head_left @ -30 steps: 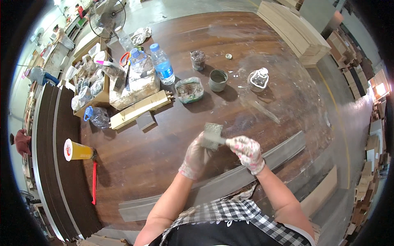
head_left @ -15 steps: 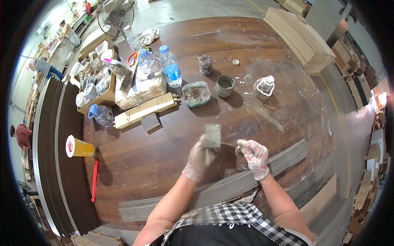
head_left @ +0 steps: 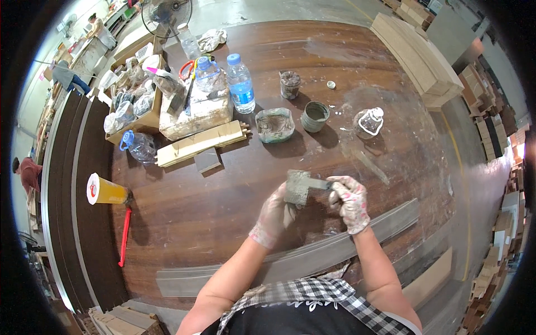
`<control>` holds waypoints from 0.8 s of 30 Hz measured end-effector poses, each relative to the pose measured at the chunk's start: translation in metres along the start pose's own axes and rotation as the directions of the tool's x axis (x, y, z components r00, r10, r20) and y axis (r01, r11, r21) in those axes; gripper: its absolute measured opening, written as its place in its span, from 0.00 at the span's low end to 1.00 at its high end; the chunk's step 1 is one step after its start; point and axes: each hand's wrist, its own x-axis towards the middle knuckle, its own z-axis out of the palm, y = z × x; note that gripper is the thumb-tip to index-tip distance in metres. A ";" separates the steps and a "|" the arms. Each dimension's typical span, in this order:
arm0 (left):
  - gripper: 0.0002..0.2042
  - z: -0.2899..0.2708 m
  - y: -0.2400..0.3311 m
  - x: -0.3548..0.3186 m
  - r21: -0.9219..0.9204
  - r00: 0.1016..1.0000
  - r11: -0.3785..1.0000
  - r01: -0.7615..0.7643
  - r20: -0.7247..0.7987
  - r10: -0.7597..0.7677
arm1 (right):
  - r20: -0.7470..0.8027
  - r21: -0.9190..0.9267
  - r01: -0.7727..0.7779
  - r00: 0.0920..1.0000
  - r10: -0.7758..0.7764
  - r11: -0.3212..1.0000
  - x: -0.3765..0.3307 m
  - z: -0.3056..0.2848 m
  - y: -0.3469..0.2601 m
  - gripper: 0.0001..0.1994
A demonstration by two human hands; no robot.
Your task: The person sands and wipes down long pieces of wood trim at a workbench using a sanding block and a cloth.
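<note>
At the centre of the frame the left hand (head_left: pixel 274 215), in a thin pale glove, is closed around a small grey block (head_left: pixel 296 187) smeared with paste, held up just above the dark wooden table (head_left: pixel 184 206). The right hand (head_left: pixel 349 202), in a flowered glove, grips a narrow flat blade (head_left: pixel 318 182) whose tip lies against the block's right edge. This looks like the loading or scraping step, paste being worked between blade and block; the next move likely calls for a steady left wrist and a flat blade angle so nothing drops. Both forearms come up from the lower edge, elbows bent, wrists turned inward toward each other. Just below the hands a long grey strip (head_left: pixel 357 244) runs across the table. Above them, toward upper centre, stand a square paste tub (head_left: pixel 274 124), a round grey cup (head_left: pixel 315 115) and a darker cup (head_left: pixel 290 84). Further left are water bottles (head_left: pixel 240 82) and a light wooden board (head_left: pixel 198 143).
</note>
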 end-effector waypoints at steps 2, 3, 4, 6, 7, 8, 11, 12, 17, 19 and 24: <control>0.16 0.001 0.001 0.001 0.000 1.000 1.000 -0.010 0.001 0.010 | 0.046 0.097 0.103 0.993 -0.108 0.990 0.001 -0.007 0.001 0.07; 0.16 0.002 0.001 0.000 0.015 0.999 1.000 -0.001 0.034 0.001 | 0.105 0.046 0.068 0.992 -0.073 0.997 -0.003 -0.001 -0.003 0.08; 0.16 0.004 0.001 0.002 0.032 0.997 0.999 0.009 0.075 -0.011 | 0.162 -0.006 0.044 0.986 -0.042 0.999 -0.006 0.009 -0.008 0.08; 0.15 0.010 -0.001 0.000 0.072 0.999 0.997 0.000 -0.035 0.002 | 0.117 -0.149 -0.012 0.993 0.029 0.989 -0.002 0.014 -0.012 0.08; 0.15 0.012 -0.001 0.001 0.096 0.997 0.995 -0.006 -0.079 0.013 | 0.049 -0.055 0.033 0.998 -0.030 0.998 0.009 0.007 -0.007 0.08; 0.15 0.010 -0.002 0.002 0.090 0.995 0.996 0.003 -0.098 0.006 | -0.022 0.036 0.083 0.996 -0.082 0.996 0.021 -0.002 -0.003 0.08; 0.13 -0.011 0.001 0.003 0.059 0.993 0.998 -0.001 -0.118 0.008 | -0.058 0.050 0.277 0.960 -0.274 0.960 0.050 0.002 -0.024 0.08; 0.13 -0.011 0.000 0.004 0.035 0.991 0.999 -0.011 -0.136 0.016 | -0.070 -0.004 0.317 0.946 -0.316 0.949 0.062 0.006 -0.035 0.08; 0.12 0.006 -0.004 0.004 0.048 0.990 0.999 0.007 -0.139 0.000 | 0.028 -0.749 0.418 0.796 -0.605 0.514 0.147 0.004 -0.064 0.07; 0.13 0.003 -0.002 0.003 -0.005 0.990 1.000 -0.006 -0.138 0.005 | 0.145 -0.888 0.364 0.800 -0.582 0.280 0.178 0.008 -0.069 0.08; 0.13 0.010 -0.005 0.002 0.081 0.982 0.996 -0.041 -0.182 0.055 | 0.247 -0.920 0.365 0.826 -0.506 0.146 0.214 0.005 -0.070 0.12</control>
